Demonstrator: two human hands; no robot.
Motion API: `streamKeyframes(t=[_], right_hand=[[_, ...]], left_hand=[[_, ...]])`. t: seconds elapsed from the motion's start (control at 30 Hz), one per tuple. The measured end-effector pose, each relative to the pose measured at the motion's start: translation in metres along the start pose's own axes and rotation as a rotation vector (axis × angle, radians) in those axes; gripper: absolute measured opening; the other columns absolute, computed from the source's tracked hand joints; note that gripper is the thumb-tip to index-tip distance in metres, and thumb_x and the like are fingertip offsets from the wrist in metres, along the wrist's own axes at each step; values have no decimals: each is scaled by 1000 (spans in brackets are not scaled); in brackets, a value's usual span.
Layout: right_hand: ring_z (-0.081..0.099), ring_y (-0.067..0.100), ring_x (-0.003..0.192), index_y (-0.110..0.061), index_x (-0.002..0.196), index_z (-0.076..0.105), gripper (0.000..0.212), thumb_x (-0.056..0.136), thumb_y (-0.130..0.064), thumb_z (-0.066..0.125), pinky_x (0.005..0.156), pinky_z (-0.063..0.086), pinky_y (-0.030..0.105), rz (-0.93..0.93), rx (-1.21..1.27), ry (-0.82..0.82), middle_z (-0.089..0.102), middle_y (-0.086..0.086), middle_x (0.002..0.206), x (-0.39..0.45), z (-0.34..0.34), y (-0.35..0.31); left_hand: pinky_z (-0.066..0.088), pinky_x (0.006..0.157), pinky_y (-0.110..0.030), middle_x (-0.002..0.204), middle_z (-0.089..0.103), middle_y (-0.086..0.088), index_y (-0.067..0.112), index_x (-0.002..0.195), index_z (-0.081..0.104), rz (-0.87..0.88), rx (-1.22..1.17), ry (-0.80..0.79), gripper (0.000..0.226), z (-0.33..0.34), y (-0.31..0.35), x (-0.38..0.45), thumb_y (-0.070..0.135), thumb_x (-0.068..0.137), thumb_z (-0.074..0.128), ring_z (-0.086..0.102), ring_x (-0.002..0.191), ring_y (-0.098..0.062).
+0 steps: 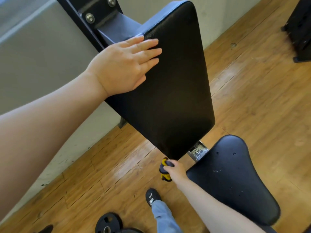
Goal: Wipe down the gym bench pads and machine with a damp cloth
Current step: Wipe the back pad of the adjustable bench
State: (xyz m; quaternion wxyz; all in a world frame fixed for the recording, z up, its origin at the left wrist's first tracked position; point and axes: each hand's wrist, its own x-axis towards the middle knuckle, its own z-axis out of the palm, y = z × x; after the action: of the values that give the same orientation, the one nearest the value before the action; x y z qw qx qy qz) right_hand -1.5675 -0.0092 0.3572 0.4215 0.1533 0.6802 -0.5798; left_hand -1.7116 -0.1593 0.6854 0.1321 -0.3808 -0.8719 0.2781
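Wiping the back pad (170,91): left hand (124,64) is lying flat, fingers straight, bracing its upper edge; right hand (175,170) is clutching the balled cloth (164,172) at its lower corner, likely needing next a sweep across the untouched seat pad (235,179).

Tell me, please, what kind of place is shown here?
Most likely a gym. A padded back pad is bolted to a black steel frame, a padded seat sits below it, and a weight plate lies on the wooden floor.
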Motion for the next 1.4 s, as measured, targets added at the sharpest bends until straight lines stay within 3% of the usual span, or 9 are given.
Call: streamKeyframes(t=[0.13, 0.27, 0.43, 0.63, 0.73, 0.83, 0.97, 1.17, 1.4], right_hand=[[57, 24, 101, -10, 114, 63, 27, 87, -13, 60, 83, 46, 30, 58, -164, 89, 62, 10, 109, 16, -27, -21], [56, 25, 69, -2, 91, 63, 11, 90, -8, 55, 55, 47, 22, 151, 76, 385, 61, 11, 78, 33, -93, -33], [60, 24, 83, -11, 110, 62, 21, 90, -15, 56, 80, 53, 38, -25, 210, 602, 64, 7, 96, 63, -151, -43], [53, 28, 112, -9, 121, 56, 29, 93, -10, 52, 99, 44, 40, -239, 118, 561, 55, 12, 122, 78, -156, -70], [55, 33, 101, 4, 104, 55, 17, 91, -7, 50, 89, 45, 39, -218, 34, 545, 57, 21, 108, 84, -148, -54], [52, 24, 78, -1, 81, 51, 9, 89, -6, 52, 77, 44, 34, -153, 114, 537, 55, 9, 82, 82, -129, -41], [57, 24, 87, -7, 95, 60, 11, 92, -5, 50, 75, 43, 32, 0, 364, 509, 60, 10, 91, 58, -80, -27], [58, 35, 108, 0, 120, 60, 35, 86, -4, 63, 92, 46, 36, 250, 492, 402, 64, 16, 113, 40, -23, 8], [52, 30, 96, -7, 119, 55, 27, 96, -10, 42, 80, 46, 39, 198, 639, 407, 58, 15, 111, 61, -81, -38]], left_hand=[[29, 110, -47, 131, 55, -21, -4, 123, 58, 2, -10, 7, 45, -1, 0, 0, 18, 91, 35, 45, 129, -36], [30, 109, -46, 130, 56, -21, -3, 122, 59, -1, -6, 7, 47, -1, 0, 0, 19, 90, 32, 47, 128, -35], [29, 110, -47, 131, 55, -22, -4, 122, 58, 1, -5, 6, 46, 0, 0, -1, 19, 92, 32, 45, 129, -36], [29, 110, -47, 132, 55, -21, -4, 124, 57, 3, -4, 12, 45, 1, 0, 0, 18, 92, 33, 44, 130, -36], [28, 111, -47, 133, 54, -22, -4, 125, 56, 2, -5, 23, 45, 3, -1, -2, 17, 93, 33, 43, 131, -35], [28, 111, -46, 133, 54, -21, -3, 125, 56, -1, 3, 43, 43, 4, -2, -2, 16, 93, 35, 43, 131, -34], [29, 111, -46, 131, 56, -20, -2, 123, 58, 2, -11, 36, 42, 3, -2, -1, 16, 92, 37, 44, 130, -34], [29, 110, -46, 131, 56, -20, -3, 122, 59, -5, -19, 31, 45, 1, 0, 0, 18, 91, 35, 45, 130, -34], [30, 109, -46, 129, 57, -21, -3, 121, 60, -16, -28, 35, 46, -1, 0, 0, 19, 90, 33, 47, 128, -35]])
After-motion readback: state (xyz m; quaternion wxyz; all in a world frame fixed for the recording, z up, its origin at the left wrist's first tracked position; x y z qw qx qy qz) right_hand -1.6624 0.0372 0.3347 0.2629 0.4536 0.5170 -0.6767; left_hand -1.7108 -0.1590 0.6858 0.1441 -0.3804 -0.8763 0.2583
